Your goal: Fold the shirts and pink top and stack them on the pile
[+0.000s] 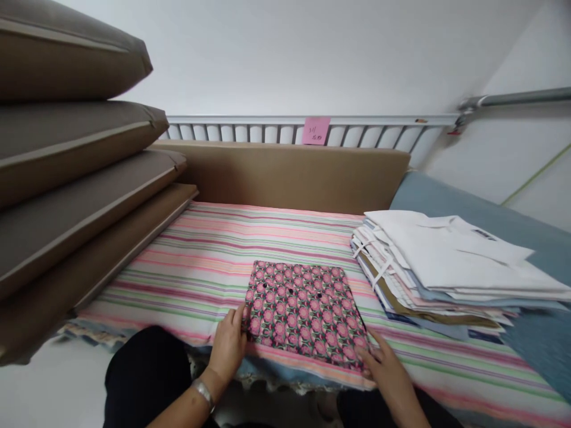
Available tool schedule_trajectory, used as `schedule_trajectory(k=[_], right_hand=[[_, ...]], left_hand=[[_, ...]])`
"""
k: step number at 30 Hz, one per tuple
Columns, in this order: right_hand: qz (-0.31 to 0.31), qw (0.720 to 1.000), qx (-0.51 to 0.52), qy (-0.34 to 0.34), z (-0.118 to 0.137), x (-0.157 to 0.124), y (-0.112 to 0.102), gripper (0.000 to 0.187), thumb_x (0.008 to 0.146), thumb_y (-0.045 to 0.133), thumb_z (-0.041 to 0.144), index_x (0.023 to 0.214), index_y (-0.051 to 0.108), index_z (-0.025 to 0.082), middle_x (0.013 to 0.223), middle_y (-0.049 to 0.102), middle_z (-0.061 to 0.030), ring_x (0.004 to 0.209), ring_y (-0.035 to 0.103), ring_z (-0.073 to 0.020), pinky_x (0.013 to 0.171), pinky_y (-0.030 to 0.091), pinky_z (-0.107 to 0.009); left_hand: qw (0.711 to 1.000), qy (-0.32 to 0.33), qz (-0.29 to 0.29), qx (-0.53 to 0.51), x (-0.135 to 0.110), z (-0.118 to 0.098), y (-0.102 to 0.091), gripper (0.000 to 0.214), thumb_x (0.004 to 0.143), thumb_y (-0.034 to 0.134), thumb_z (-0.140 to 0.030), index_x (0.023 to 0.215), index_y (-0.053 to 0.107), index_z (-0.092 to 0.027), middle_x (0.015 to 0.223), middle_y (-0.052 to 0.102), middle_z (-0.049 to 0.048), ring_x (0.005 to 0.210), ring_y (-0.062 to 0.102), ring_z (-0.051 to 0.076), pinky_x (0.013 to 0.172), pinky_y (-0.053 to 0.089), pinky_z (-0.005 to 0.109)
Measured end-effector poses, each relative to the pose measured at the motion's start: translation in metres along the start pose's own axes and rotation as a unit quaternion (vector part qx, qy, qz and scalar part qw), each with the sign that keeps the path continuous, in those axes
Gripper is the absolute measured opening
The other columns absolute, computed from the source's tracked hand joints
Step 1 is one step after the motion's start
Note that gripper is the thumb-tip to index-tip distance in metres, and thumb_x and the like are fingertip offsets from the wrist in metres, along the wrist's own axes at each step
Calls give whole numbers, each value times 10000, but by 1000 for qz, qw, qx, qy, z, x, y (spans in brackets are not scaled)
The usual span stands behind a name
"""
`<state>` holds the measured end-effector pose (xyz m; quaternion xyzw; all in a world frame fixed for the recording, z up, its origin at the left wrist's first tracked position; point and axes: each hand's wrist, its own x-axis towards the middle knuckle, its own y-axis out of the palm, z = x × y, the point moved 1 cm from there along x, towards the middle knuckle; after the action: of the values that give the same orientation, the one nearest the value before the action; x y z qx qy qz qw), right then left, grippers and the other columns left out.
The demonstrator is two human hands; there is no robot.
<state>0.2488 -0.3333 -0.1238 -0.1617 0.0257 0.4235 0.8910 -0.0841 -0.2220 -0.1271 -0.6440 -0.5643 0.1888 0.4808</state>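
A folded garment of pink flower print with dark buttons [303,312] lies flat on the striped sheet [205,255]. My left hand [229,345], a silver bracelet on its wrist, rests against the garment's near left corner with fingers on its edge. At the near right corner, my right hand [383,362] presses flat, fingers spread over the fabric's edge. Neither hand lifts the garment.
A stack of folded white and light clothes [446,267] sits to the right on a blue cover [535,238]. Several brown cushions [75,178] are piled at the left. A brown board [289,175] stands behind, below a white railing with a pink note [316,130].
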Motion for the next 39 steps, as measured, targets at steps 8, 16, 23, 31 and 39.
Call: schedule_trajectory(k=[8,16,23,31,39], right_hand=[[36,979,189,69,59,6,-12,850,501,829,372,1259,476,214,575,501,85,506,496,-84,556,532,-220],[53,981,183,43,78,3,-15,868,518,796,388,1287,449,183,634,547,61,556,546,-111,621,542,-264],[70,995,-30,66,0,17,-17,807,533,565,486,1244,473,115,517,528,55,519,578,-191,567,510,-337],[-51,936,-302,-175,40,8,-15,594,728,350,529,1115,604,157,1081,660,-125,1024,600,-264,903,460,-401],[4,826,-442,-350,31,4,88,508,858,401,483,1279,537,233,1407,442,-108,1318,360,-296,1072,253,-553]], left_hand=[[984,114,4,133,-4,-15,-2,745,747,415,22,1414,313,-296,1390,433,78,1148,467,253,945,382,431],[982,154,6,106,5,-14,4,829,738,355,78,1452,193,-312,1536,183,89,1372,249,243,1033,336,448],[987,162,10,-7,-1,0,15,913,648,301,115,1465,136,-256,1544,129,106,1404,163,224,1079,299,469],[987,151,14,-51,6,-6,-15,754,706,356,37,1411,298,-224,1506,268,74,1391,206,199,1115,262,484],[984,156,70,44,93,-48,17,444,915,440,-300,1354,423,-239,1451,387,82,1364,278,276,1094,271,520]])
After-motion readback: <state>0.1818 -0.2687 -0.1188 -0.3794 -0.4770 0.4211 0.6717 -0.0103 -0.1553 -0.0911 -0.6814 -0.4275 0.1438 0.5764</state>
